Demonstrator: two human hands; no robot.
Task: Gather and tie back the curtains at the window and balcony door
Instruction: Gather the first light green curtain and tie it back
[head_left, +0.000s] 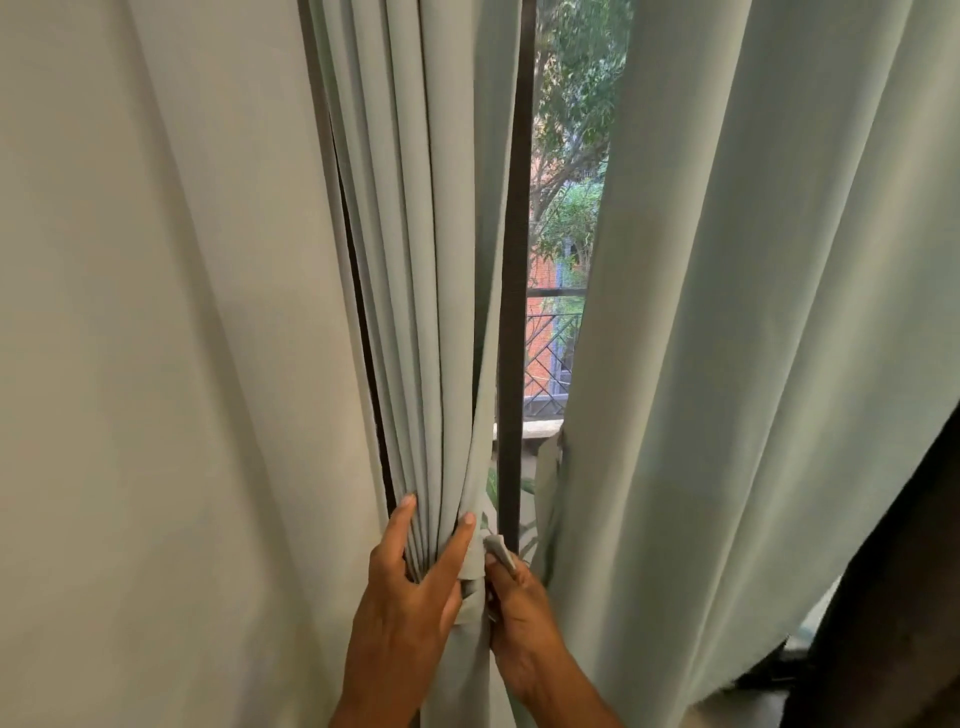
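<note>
A pale green curtain (421, 260) hangs gathered into narrow folds left of a dark door frame bar (514, 312). My left hand (410, 597) grips the bundle of folds low down, thumb on the left and forefinger on the right. Just beside it, my right hand (514, 613) pinches the end of a matching fabric tie-back strip (496, 551) that wraps the bundle. A second pale green curtain (753, 338) hangs loose on the right, spread wide.
A cream wall (145, 364) fills the left side. Through the gap I see a balcony railing (550, 364), trees and a brick wall outside. A dark shape (893, 597) covers the lower right corner.
</note>
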